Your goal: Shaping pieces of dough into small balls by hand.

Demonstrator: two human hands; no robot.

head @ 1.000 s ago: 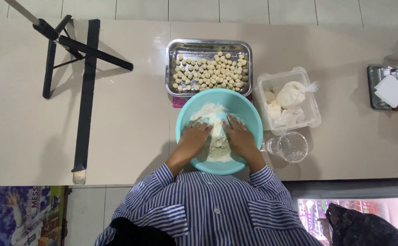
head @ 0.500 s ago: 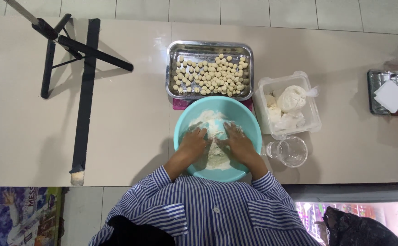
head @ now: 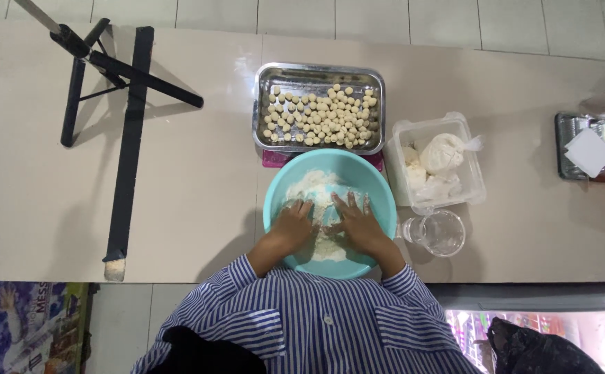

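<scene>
I look straight down on a round turquoise plastic bowl (head: pixel 329 212) that sits at the near edge of the pale beige counter (head: pixel 178 201), directly in front of the striped blue-and-white shirt (head: pixel 316 325). Both hands are inside it. My left hand (head: pixel 293 226) lies palm down on the left half of the bowl, fingers flat and slightly spread, pressing into the white floury dough mass (head: pixel 316 201). My right hand (head: pixel 359 223) lies the same way on the right half, fingers splayed and pointing away from the body toward the far rim. Neither hand is closed around anything; both rest open on the flour.

The relation that matters: the loose heap of flour lies just beyond and between the fingertips, toward the far side of the bowl, while a thinner patch sits under and between the wrists near the body. The two hands are side by side, nearly touching at the thumbs, and about equally near the heap, the left perhaps covering a little more of it.

Just beyond the bowl, touching or nearly touching its far rim, stands a rectangular shiny metal tray (head: pixel 318 75) filled with small pale dough balls (head: pixel 320 118). To the right of the bowl is a clear plastic box (head: pixel 468 173) holding tied white bags, and near my right wrist a clear glass cup (head: pixel 437 233). A black folding stand (head: pixel 119 104) lies well apart on the left.
</scene>
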